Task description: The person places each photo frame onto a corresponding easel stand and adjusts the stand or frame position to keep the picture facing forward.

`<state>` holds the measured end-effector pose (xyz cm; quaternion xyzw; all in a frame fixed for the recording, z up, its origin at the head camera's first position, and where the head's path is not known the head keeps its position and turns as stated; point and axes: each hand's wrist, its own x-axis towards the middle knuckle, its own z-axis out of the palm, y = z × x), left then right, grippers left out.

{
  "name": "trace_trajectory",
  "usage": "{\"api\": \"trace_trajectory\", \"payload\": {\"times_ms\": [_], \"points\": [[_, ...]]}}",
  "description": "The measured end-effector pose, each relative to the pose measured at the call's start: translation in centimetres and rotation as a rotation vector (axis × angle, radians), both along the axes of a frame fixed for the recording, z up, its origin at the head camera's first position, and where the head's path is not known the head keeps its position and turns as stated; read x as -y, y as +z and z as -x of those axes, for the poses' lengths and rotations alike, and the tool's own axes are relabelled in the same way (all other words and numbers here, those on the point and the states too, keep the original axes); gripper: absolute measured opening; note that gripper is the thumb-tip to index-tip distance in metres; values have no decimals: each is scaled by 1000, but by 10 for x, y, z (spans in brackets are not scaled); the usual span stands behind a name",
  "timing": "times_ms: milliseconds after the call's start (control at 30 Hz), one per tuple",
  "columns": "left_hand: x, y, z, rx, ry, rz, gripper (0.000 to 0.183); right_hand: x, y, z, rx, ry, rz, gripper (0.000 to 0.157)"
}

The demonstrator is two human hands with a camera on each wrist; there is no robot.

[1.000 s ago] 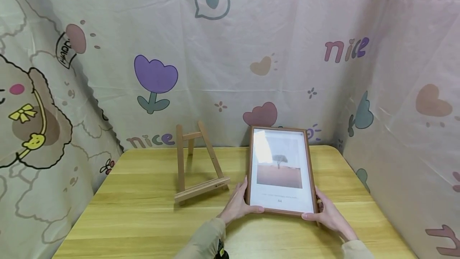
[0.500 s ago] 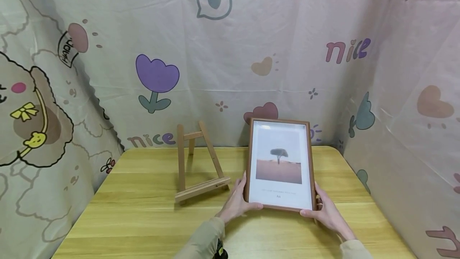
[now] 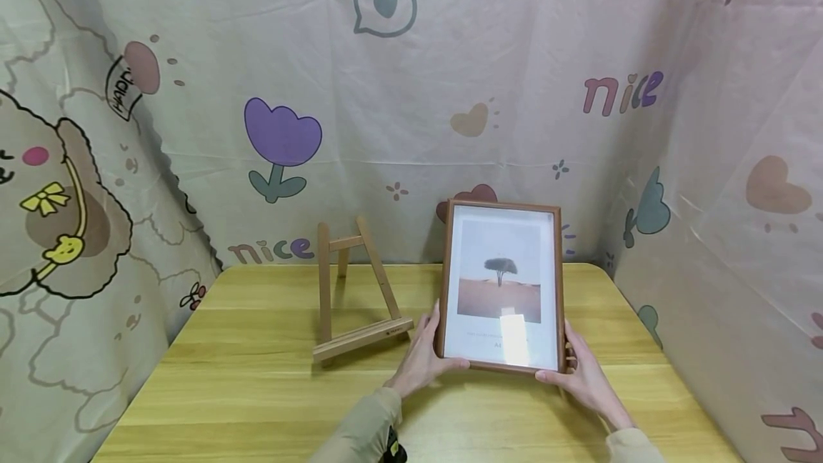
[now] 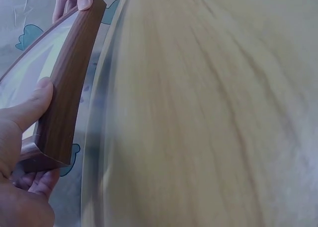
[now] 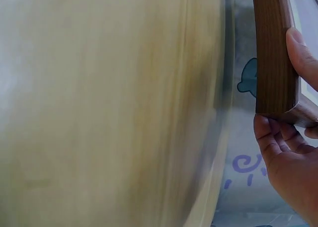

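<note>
A brown wooden picture frame (image 3: 501, 241) with a tree print under its glossy front is held up between both hands, tilted back. My left hand (image 3: 421, 363) grips its lower left corner, thumb over the front edge and fingers at the side and behind. At the lower right corner, my right hand (image 3: 586, 376) grips it the same way. The left wrist view shows the left thumb (image 4: 37, 105) on the frame's face. In the right wrist view, fingers (image 5: 273, 137) curl beneath the frame's corner. Left of the frame, a small wooden easel (image 3: 360, 338) stands on the table.
The light wooden table (image 3: 257, 406) has its back edge against a patterned cloth backdrop (image 3: 386, 77). More cloth hangs along the left and right sides. The easel stands just left of my left hand.
Both hands have raised the picture frame and tipped it more upright, its top edge moving up the backdrop. The glare moved from the upper left to the lower part. The easel has not moved.
</note>
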<state>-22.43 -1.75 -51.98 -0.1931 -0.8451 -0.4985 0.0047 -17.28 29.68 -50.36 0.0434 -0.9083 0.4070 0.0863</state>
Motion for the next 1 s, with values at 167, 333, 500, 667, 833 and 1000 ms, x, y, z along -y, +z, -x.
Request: {"api": "trace_trajectory", "payload": {"times_ms": [167, 333, 500, 667, 833, 1000], "points": [[1, 1, 2, -56, -7, -22, 125, 1, -2, 2, -52, 3, -3, 120], [3, 2, 1, -68, -14, -48, 124, 3, -2, 4, -104, 3, -4, 119], [6, 3, 3, -89, -3, -59, 124, 7, -1, 7, -162, 2, -9, 119], [10, 8, 4, -132, 25, -52, 125, 12, 1, 12, -210, 18, 8, 119], [15, 13, 2, -160, 52, -66, 124, 16, 4, 17, -240, 30, 2, 119], [20, 18, 2, -189, 82, -73, 124, 21, 8, 24, -262, 51, 7, 120]]}}
